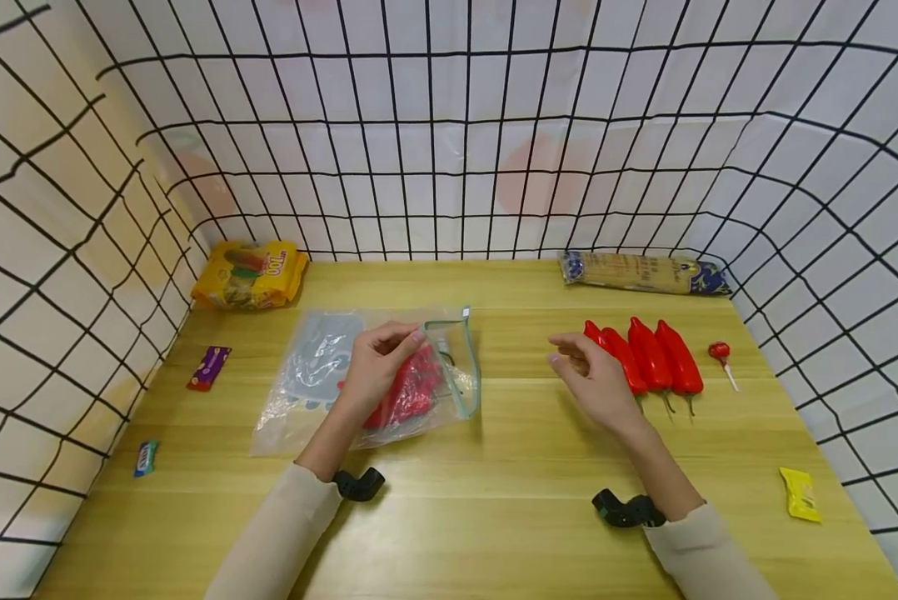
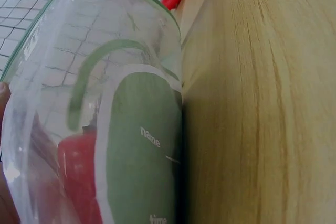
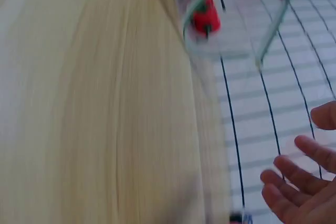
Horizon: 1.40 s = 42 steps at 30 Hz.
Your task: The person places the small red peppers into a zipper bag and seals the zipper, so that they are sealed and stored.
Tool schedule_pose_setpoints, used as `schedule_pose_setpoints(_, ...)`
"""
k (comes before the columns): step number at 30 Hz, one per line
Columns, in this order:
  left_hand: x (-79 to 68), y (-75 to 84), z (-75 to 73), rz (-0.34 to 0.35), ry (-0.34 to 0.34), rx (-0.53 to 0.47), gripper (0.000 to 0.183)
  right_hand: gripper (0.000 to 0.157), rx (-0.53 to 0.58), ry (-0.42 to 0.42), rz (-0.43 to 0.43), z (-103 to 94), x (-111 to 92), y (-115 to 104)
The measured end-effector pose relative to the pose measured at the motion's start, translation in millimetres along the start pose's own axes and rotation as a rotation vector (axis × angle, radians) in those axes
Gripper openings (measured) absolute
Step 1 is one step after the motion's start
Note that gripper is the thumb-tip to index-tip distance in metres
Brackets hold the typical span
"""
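Note:
A clear zip bag (image 1: pixel 287 417) with a green-edged mouth lies on the table, red peppers (image 1: pixel 411 392) inside it. My left hand (image 1: pixel 377 358) pinches the upper side of the bag near its mouth and holds it raised. In the left wrist view the bag (image 2: pixel 58 77) gapes, with a red pepper (image 2: pixel 79 171) behind a green printed label (image 2: pixel 139 140). My right hand (image 1: pixel 595 379) hovers with loosely bent fingers and nothing in it, partly hiding the left end of a row of several red peppers (image 1: pixel 651 358). Its fingers (image 3: pixel 296 174) are spread in the right wrist view.
A yellow snack packet (image 1: pixel 250 275) stands at the back left, a noodle pack (image 1: pixel 644 273) at the back right. On the left lie a purple wrapper (image 1: pixel 209 368) and a blue one (image 1: pixel 145 458). A lollipop (image 1: pixel 721 358) and yellow candy (image 1: pixel 800 494) lie right. Wire mesh (image 1: pixel 449 125) surrounds the table.

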<state>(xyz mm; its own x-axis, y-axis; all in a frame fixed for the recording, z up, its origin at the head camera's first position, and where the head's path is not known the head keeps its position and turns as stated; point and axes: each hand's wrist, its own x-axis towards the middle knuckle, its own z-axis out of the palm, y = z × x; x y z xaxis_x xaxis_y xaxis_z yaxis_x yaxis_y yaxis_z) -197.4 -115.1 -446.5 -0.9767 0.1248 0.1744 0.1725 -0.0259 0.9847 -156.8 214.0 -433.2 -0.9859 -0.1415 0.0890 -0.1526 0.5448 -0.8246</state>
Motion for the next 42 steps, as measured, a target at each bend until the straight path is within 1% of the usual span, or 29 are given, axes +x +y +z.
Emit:
schedule_pose_setpoints(3,-0.9,-0.9,-0.2,0.001,-0.002,-0.015,0.028,0.042,-0.127,0.049,0.025,-12.6,1,13)
schedule_pose_setpoints(6,-1.9,-0.9,0.2,0.003,-0.001,-0.020,0.028,0.042,-0.232,0.060,0.035,-19.2,3,23)
schedule_pose_setpoints(9,-3.0,0.2,1.0,0.002,0.000,-0.028,0.028,0.042,-0.310,0.013,0.053,-20.3,3,30)
schedule_pose_setpoints(12,-3.8,1.1,1.9,-0.003,0.001,-0.027,0.027,0.042,-0.381,-0.040,0.059,-16.5,1,34)
schedule_pose_setpoints(15,-3.6,1.2,2.4,-0.010,-0.003,-0.015,0.028,0.041,-0.400,-0.066,0.018,-12.1,-2,34)
schedule_pose_setpoints(18,-2.5,0.1,2.8,-0.012,-0.006,-0.004,0.028,0.045,-0.405,-0.052,0.004,-10.7,-4,32)
schedule_pose_setpoints(21,-1.2,-1.6,2.6,-0.009,-0.005,-0.006,0.027,0.051,-0.440,-0.050,0.051,-12.4,-7,29)
schedule_pose_setpoints(23,-1.0,-2.1,2.3,-0.007,-0.004,-0.009,0.026,0.057,-0.471,-0.081,0.086,-14.5,-9,27)
schedule_pose_setpoints(25,-1.1,-1.7,1.9,-0.004,-0.005,-0.009,0.027,0.060,-0.490,-0.127,0.097,-15.7,-10,26)
schedule_pose_setpoints(27,-1.6,-0.7,1.4,-0.003,-0.006,-0.006,0.027,0.062,-0.479,-0.158,0.091,-16.0,-11,25)
schedule_pose_setpoints(29,-1.5,-0.2,1.2,-0.003,-0.006,-0.005,0.028,0.061,-0.437,-0.149,0.087,-15.4,-10,24)
schedule_pose_setpoints(34,-0.7,1.1,2.6,0.000,-0.009,-0.013,0.028,0.052,-0.243,-0.045,0.062,-13.9,-7,20)
schedule_pose_setpoints(36,-0.2,1.3,3.5,0.002,-0.007,-0.018,0.028,0.051,-0.171,-0.018,0.050,-13.4,-6,16)
schedule_pose_setpoints(39,0.1,1.6,4.9,0.006,-0.008,-0.023,0.028,0.049,-0.072,-0.003,0.033,-11.9,-4,11)
schedule_pose_setpoints(42,-0.5,2.5,5.1,0.012,-0.014,-0.022,0.028,0.047,0.052,-0.025,0.018,-7.2,-1,5)
